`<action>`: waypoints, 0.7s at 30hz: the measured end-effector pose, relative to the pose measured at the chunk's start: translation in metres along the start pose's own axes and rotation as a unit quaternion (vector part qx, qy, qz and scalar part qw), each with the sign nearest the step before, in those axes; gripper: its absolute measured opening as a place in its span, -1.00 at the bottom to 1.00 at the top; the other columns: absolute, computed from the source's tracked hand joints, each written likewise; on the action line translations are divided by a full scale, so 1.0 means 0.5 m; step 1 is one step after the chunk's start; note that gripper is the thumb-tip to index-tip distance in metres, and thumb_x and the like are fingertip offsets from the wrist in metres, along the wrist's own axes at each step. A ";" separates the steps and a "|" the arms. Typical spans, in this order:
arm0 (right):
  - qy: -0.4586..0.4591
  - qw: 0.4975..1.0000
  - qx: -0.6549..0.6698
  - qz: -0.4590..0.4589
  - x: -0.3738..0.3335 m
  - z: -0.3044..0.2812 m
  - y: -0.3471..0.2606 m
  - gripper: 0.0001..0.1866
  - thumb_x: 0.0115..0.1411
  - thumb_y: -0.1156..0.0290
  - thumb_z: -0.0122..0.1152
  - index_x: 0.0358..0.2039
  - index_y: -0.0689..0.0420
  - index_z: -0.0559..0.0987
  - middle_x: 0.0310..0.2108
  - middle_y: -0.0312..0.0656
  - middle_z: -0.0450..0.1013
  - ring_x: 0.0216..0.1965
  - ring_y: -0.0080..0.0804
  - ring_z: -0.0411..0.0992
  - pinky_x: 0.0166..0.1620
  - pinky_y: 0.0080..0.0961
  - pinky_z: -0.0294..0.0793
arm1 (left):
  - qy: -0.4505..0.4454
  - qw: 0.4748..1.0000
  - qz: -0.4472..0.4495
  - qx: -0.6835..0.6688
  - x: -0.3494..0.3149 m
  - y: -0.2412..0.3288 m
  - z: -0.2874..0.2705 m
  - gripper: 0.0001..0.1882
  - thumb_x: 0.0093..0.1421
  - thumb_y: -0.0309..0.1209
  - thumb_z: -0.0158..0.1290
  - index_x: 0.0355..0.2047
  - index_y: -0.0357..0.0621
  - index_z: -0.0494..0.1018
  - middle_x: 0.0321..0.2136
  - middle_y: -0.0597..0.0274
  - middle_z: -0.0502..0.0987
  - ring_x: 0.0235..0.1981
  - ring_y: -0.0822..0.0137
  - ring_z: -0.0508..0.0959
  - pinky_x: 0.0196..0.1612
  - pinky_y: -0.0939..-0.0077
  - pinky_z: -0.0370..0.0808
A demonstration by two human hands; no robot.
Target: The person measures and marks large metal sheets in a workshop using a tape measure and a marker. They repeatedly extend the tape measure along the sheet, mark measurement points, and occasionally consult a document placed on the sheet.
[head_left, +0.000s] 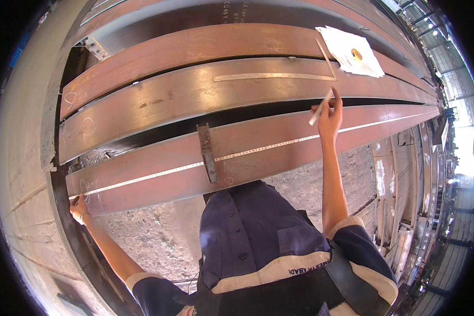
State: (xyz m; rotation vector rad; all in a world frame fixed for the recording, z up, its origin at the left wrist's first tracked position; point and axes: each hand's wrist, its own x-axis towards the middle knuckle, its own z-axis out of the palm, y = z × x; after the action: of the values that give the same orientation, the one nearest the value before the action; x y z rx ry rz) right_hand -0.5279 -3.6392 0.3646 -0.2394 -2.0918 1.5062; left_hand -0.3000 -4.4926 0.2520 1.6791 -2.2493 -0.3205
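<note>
A long measuring tape [258, 150] lies stretched along the nearest rusty steel beam [158, 184]. My left hand [79, 207] presses the tape's end down at the beam's left end. My right hand [327, 113] is raised over the right part of the beam and grips a thin white marking stick [321, 106], its tip pointing down-left toward the tape. A dark steel clamp piece [207, 151] sits across the beam between my hands.
A metal framing square [279, 75] rests on the second beam [142, 105]. White papers [353, 51] lie on the beam farther back. More steel plates stack at the right [405, 174]. A concrete floor [152, 237] lies below the beams.
</note>
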 end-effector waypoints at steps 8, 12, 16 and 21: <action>0.089 0.979 0.011 0.184 -0.236 -0.132 0.084 -0.68 0.43 0.41 0.12 0.17 0.06 0.52 -0.39 -0.34 0.35 -0.64 -0.78 0.22 -0.68 -0.74 0.13 | 0.140 0.975 0.106 0.133 -0.003 0.015 0.068 -0.59 0.09 -0.22 0.22 -0.06 -0.11 0.60 -0.18 -0.01 0.67 -0.18 -0.06 0.61 -0.14 -0.06 0.56; 0.096 0.969 -0.027 0.224 -0.271 -0.152 0.078 -0.68 0.43 0.36 0.15 0.15 0.10 0.53 -0.47 -0.37 0.37 -0.72 -0.77 0.19 -0.73 -0.70 0.09 | 0.205 0.968 0.108 0.091 -0.094 0.132 0.040 -0.59 0.12 -0.35 0.12 0.01 -0.07 0.55 -0.19 0.00 0.63 -0.20 0.00 0.61 -0.21 0.00 0.58; 0.086 0.968 -0.024 0.235 -0.270 -0.159 0.066 -0.71 0.44 0.36 0.14 0.11 0.10 0.55 -0.49 -0.36 0.38 -0.72 -0.77 0.20 -0.73 -0.70 0.10 | 0.277 0.935 0.205 -0.085 -0.211 0.279 -0.009 -0.70 0.18 -0.35 0.14 -0.07 -0.03 0.61 -0.21 0.06 0.60 -0.24 0.11 0.62 -0.29 0.13 0.59; 0.096 0.964 -0.071 0.236 -0.284 -0.202 0.106 -0.74 0.43 0.36 0.16 0.08 0.11 0.57 -0.50 -0.35 0.40 -0.65 -0.74 0.26 -0.65 -0.68 0.20 | 0.229 0.892 0.238 -0.308 -0.398 0.450 -0.094 -0.77 0.21 -0.40 0.23 -0.13 -0.18 0.63 -0.17 0.11 0.63 -0.30 0.26 0.60 -0.30 0.36 0.56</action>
State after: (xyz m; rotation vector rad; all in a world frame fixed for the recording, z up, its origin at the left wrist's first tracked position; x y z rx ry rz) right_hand -0.3653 -3.6002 0.2926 -0.9580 -2.0748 1.5122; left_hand -0.4297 -4.2373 0.3533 0.7495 -1.8414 -0.4079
